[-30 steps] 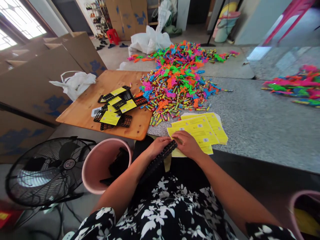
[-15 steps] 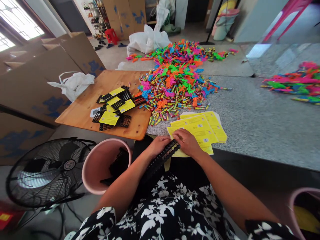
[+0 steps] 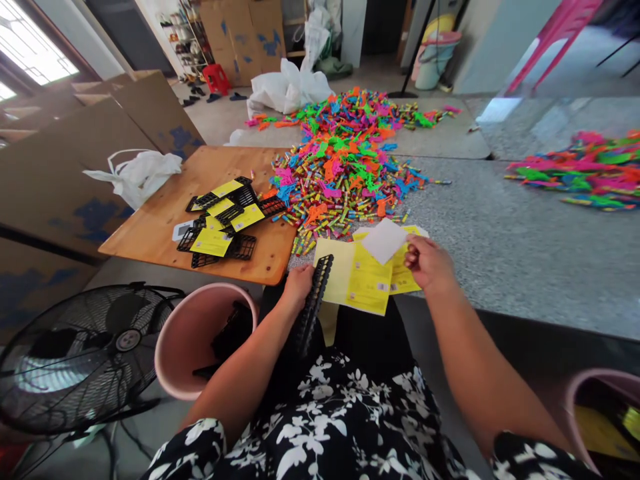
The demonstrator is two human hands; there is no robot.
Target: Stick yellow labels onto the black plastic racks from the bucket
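My left hand (image 3: pixel 298 285) grips a black plastic rack (image 3: pixel 317 292) with slotted sides, tilted upright over my lap at the table edge. My right hand (image 3: pixel 429 264) is closed, thumb against fingers, at the corner of a small white card (image 3: pixel 385 241). That card sits above printed yellow sheets (image 3: pixel 369 283), which lie on the grey stone table and partly overhang its front edge. A pale, blank sheet (image 3: pixel 334 270) shows to the left of them, beside the rack. The rack's lower end is dark against my trousers.
Several black racks with yellow cards (image 3: pixel 213 242) lie on a wooden board (image 3: pixel 270 257) at left. Behind the sheets rises a heap of colourful toy guns and small tubes (image 3: pixel 345 167). A pink bucket (image 3: pixel 165 360) and a fan (image 3: pixel 127 340) stand at left.
My right hand has left the rack and moved right, with the white card now at its fingers. The rack stays in my left hand, shifted left and tilted more upright.
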